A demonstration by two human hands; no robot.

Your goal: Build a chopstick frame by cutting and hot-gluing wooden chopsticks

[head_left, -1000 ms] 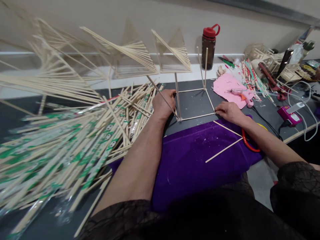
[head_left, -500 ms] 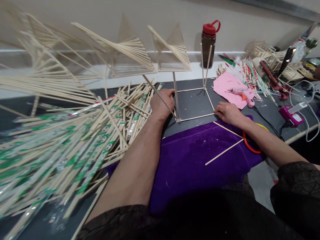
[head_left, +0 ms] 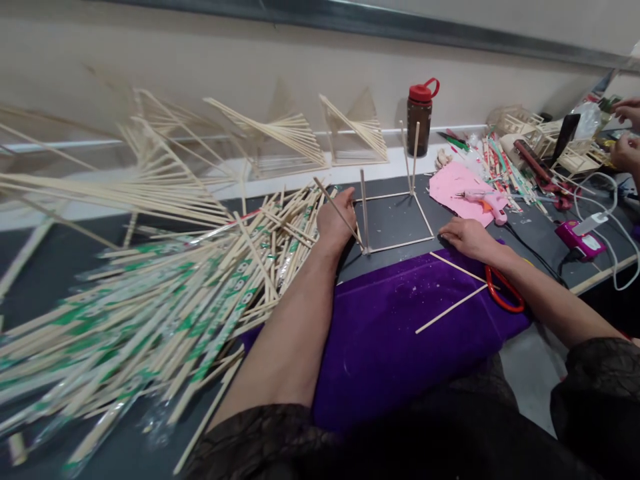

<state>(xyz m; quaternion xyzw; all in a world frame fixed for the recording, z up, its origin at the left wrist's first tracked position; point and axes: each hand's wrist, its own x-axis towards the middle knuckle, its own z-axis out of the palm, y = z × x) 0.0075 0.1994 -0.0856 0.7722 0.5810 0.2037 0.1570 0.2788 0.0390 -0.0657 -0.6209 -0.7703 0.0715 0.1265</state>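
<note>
Clearly, the square stick frame [head_left: 403,245] lies on the dark table [head_left: 393,223] between both hands; an accidental brush against its leaning uprights [head_left: 364,210] could crack a corner joint. The left hand [head_left: 337,221] curls at its left side, grip hidden; the right hand [head_left: 465,237], half-curled, is just beside the near right corner, any hold unclear. Clear wrappers [head_left: 244,267] contain chopsticks [head_left: 185,390]; the lidded bottle's contents are indistinct.

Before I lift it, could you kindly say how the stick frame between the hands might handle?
The stick frame should be light, being only thin sticks. It is probably fragile, since the sticks meet only at small corners. Its uprights may wobble when pushed, as their tops stand free.
</note>
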